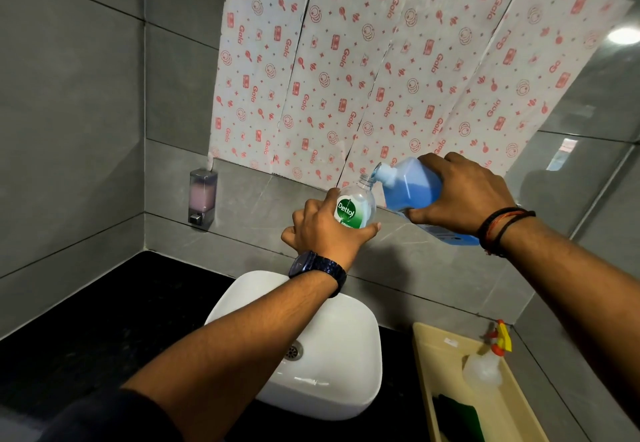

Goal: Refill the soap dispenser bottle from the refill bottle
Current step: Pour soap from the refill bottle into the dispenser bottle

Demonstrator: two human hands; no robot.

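Note:
My left hand [325,230] grips a clear soap dispenser bottle [358,204] with a green Dettol label, held upright above the sink with its pump off and its neck open. My right hand [464,196] holds the refill bottle [412,185], full of blue liquid, tipped to the left. The refill bottle's spout rests right at the dispenser bottle's open neck. The dispenser bottle looks nearly empty. The refill bottle's lower end is hidden behind my right wrist.
A white sink [332,355] sits below my arms on a black counter [104,331]. At the lower right a beige tray [450,372] holds a clear spray bottle [485,365] and a green cloth [460,417]. A wall-mounted dispenser [203,196] with pink soap hangs at the left.

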